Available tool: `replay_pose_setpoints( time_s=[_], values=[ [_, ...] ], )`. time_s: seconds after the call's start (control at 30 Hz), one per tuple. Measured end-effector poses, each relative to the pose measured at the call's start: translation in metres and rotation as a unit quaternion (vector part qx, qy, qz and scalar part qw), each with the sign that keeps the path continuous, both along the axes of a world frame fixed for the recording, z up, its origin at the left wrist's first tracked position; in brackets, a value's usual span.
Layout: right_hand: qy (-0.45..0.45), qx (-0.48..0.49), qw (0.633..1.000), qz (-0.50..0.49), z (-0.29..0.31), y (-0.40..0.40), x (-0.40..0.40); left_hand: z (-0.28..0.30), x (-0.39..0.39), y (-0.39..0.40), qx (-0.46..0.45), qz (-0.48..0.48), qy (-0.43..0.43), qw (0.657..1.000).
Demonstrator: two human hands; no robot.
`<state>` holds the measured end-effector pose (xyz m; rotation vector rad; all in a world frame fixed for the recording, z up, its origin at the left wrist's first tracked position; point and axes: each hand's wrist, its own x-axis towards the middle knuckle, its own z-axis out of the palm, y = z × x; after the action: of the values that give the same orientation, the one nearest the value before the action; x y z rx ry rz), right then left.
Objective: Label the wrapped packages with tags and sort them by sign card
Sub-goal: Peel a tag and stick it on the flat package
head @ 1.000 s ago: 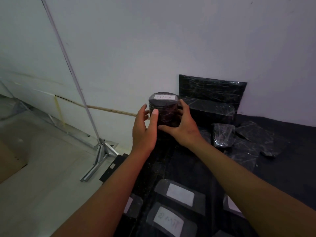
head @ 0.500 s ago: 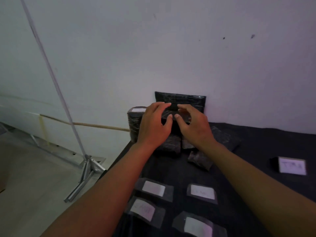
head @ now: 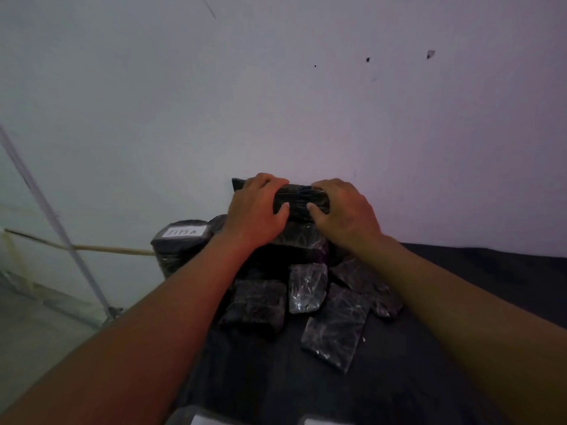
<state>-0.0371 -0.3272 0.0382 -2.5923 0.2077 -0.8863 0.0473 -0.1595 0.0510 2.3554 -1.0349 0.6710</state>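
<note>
My left hand (head: pixel 256 210) and my right hand (head: pixel 343 210) both grip a flat black wrapped package (head: pixel 299 199) that stands against the wall, fingers curled over its top edge and thumbs on its front. Left of it stands a black wrapped cylinder (head: pixel 179 250) with a white tag reading "TIMA" on its top. Several smaller black wrapped packages (head: pixel 306 286) lie on the black table (head: pixel 460 302) below my hands. Two white tags in clear sleeves (head: pixel 199 420) show at the bottom edge.
A white wall rises right behind the packages. A thin metal stand pole (head: pixel 55 216) slants down at the left, over the pale floor. The table's left edge runs just beside the tagged cylinder.
My hands left the tagged cylinder, moved right to the flat package at the wall and now grip its top. The view has come closer and tilted up.
</note>
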Motion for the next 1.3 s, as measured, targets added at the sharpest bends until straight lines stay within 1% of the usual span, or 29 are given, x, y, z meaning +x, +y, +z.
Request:
replay_pose_setpoints(
  time_s=[0.13, 0.3, 0.4, 0.5, 0.6, 0.8, 0.93, 1.1, 1.3],
  values=[
    [0.031, -0.054, 0.998, -0.003, -0.001, -0.016, 0.039, -0.003, 0.037, -0.005, 0.041, 0.017, -0.008, 0.999],
    [0.080, -0.091, 0.993, 0.001, -0.002, -0.019, 0.072, -0.011, 0.059, -0.015, 0.066, 0.011, 0.018, 0.998],
    [0.122, -0.106, 0.987, -0.019, -0.002, -0.015, 0.084, -0.018, 0.065, -0.018, 0.084, 0.012, 0.032, 0.996],
    [0.126, -0.093, 0.987, -0.035, -0.001, -0.013, 0.089, -0.022, 0.068, -0.017, 0.080, 0.014, 0.040, 0.996],
    [0.111, -0.097, 0.989, -0.028, 0.004, -0.015, 0.083, -0.019, 0.065, -0.014, 0.065, 0.017, 0.021, 0.998],
    [0.045, -0.127, 0.991, -0.024, 0.029, -0.022, 0.044, -0.001, 0.041, -0.006, 0.015, 0.018, -0.047, 0.999],
    [0.014, -0.135, 0.990, -0.030, 0.053, -0.024, 0.001, 0.015, 0.011, -0.005, -0.017, -0.003, -0.094, 0.995],
    [0.006, -0.144, 0.989, -0.036, 0.077, -0.026, -0.060, 0.030, -0.039, -0.006, -0.036, -0.032, -0.114, 0.992],
    [0.031, -0.122, 0.991, -0.037, 0.089, -0.020, -0.142, 0.036, -0.110, -0.009, -0.038, -0.052, -0.122, 0.990]
  ],
)
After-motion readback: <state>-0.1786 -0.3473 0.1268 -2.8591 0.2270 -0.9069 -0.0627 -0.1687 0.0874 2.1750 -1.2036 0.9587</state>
